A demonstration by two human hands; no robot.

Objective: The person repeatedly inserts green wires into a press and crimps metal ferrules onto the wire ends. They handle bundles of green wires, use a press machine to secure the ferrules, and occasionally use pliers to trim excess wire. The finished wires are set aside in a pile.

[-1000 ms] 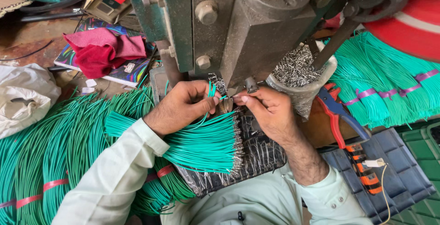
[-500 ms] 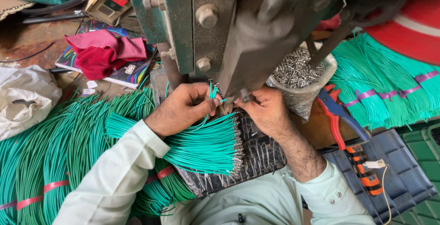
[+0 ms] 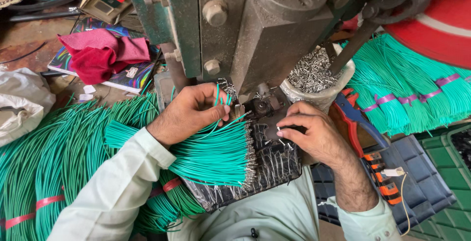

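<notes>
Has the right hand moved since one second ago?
Yes. The right hand has drawn back from the press, toward the person and slightly right. It now rests lower on the dark tray.

I saw a crumpled red cloth [image 3: 100, 54] on a colourful book [image 3: 128, 78] — blue-handled pliers [image 3: 360, 123] lay right.

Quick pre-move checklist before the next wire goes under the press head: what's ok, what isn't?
1. Left hand holds green wires: ok.
2. Right hand pinches a small metal terminal: ok.
3. Terminal cup stocked: ok.
4. Fingers clear of the press head: not ok, both hands sit right beside the die.
5. Wire seated in the die: cannot tell.
</notes>
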